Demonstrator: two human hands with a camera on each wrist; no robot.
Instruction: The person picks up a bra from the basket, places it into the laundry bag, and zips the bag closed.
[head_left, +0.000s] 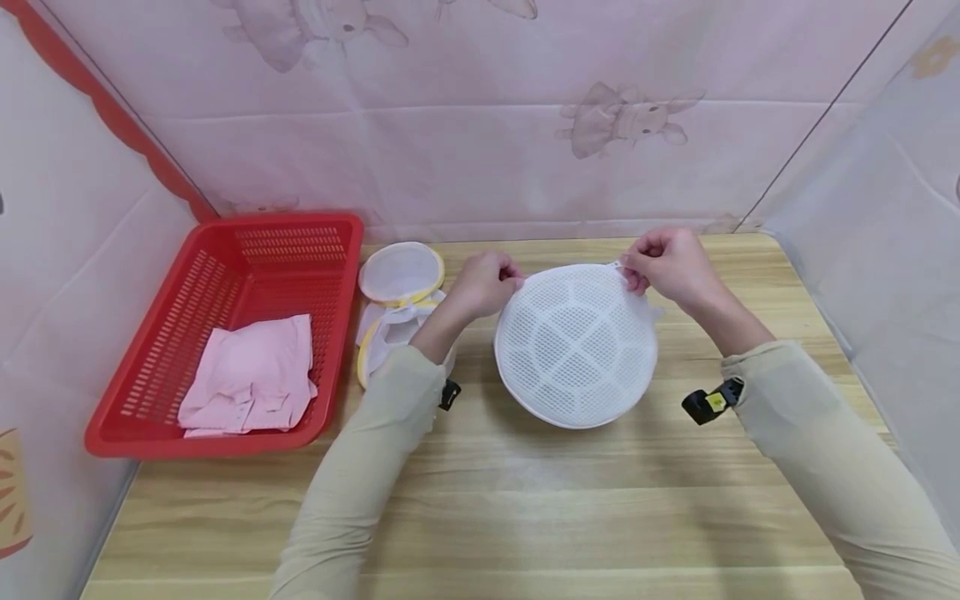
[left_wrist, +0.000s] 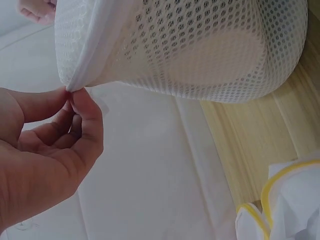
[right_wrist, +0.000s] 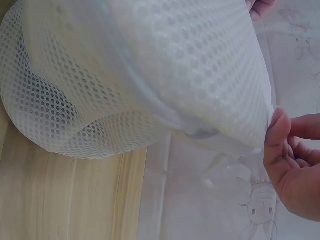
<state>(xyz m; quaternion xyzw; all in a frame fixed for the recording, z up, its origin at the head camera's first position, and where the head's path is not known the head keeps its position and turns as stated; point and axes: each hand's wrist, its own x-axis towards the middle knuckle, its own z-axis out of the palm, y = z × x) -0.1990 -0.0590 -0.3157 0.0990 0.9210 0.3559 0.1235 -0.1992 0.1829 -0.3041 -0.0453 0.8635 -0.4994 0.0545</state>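
Biggest first: pink backdrop (head_left: 480,175), w/ at least 2 printed rabbits, stands behind 1 wood-grain surface (head_left: 525,517). On its L side, 1 red basket (head_left: 210,448), rectangular, slotted sides. 2 pale sleeves (head_left: 360,467), 1 per arm, reach in from the near edge.

Next, 1 white mesh bag (head_left: 576,346), approx. centre of the surface, right of the basket & well apart from it; round top panel w/ ring-and-spoke pattern, tilted toward the wearer, far rim held up by both hands. Lower part appears to rest on the surface. A pale rounded shape shows thru the mesh in the L wrist view; can't tell what.

1 pink garment (head_left: 251,367), folded, lies in the near part of the basket. At least 2 yellow-edged mesh pieces (head_left: 401,271) sit just right of the basket, the nearer partly hidden by the L arm.

Hands, 2: left hand (head_left: 483,287) pinches the rim's L side, thumb & forefinger tight on the edge, other fingers curled; right hand (head_left: 671,267) pinches the rim's R side likewise.

Smallest: 2 black wrist devices (head_left: 705,406), 1 per wrist; R one has 1 yellow label (head_left: 716,402), marks too small to read.
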